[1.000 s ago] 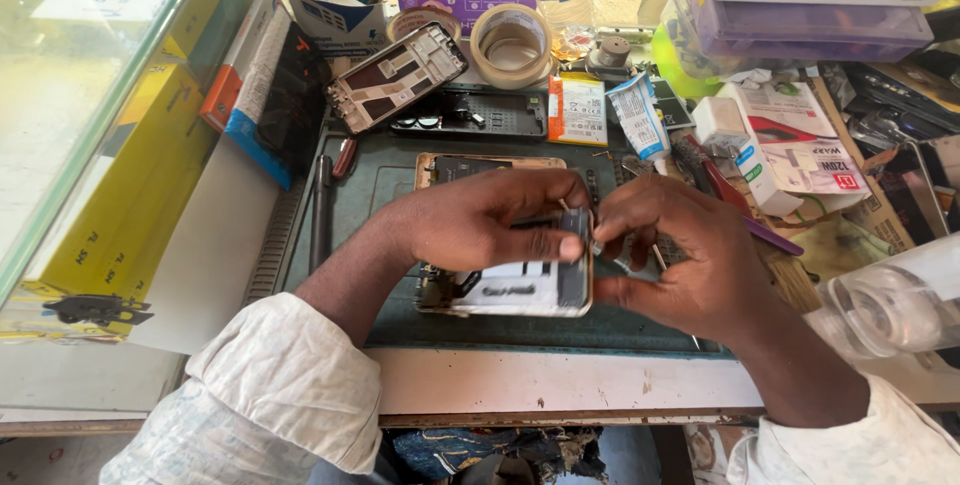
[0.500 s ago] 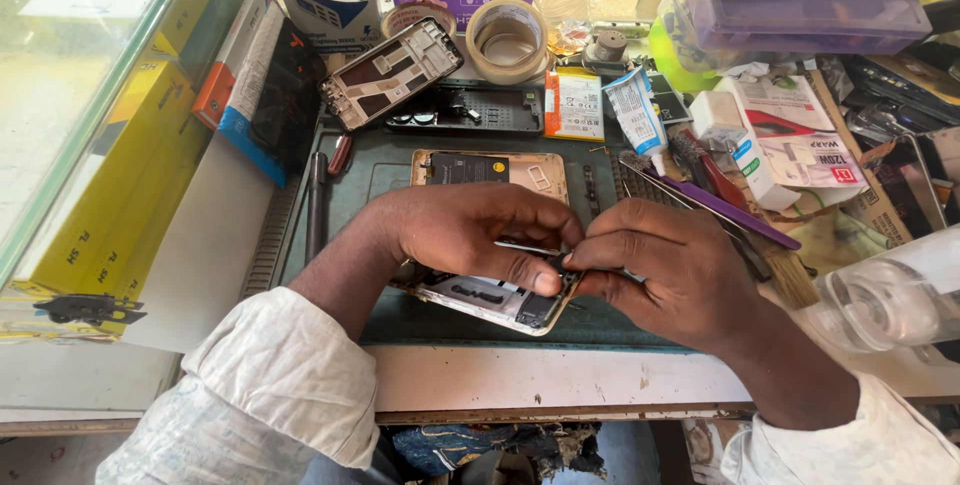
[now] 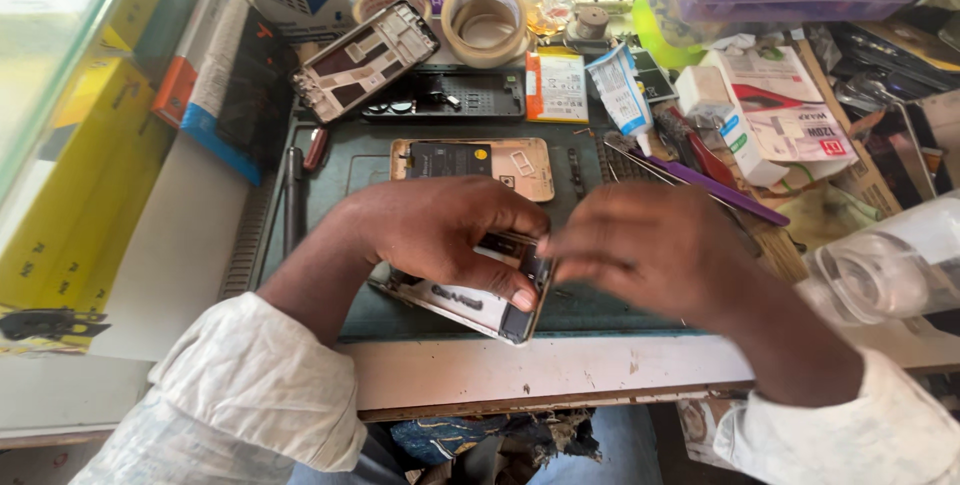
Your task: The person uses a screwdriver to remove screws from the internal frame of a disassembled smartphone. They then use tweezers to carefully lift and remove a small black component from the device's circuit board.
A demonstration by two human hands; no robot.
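An opened phone (image 3: pixel 478 295) is pinned on the green mat (image 3: pixel 350 175) by the closed left hand (image 3: pixel 440 230), its edge is touched by the blurred right hand (image 3: pixel 650 250), grip unclear, and loose parts remain unfitted behind.

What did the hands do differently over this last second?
The left hand keeps its grip on the opened phone, which has tilted. The right hand has drawn in to its right edge, fingertips touching. The gold back cover and tape rolls stayed put.
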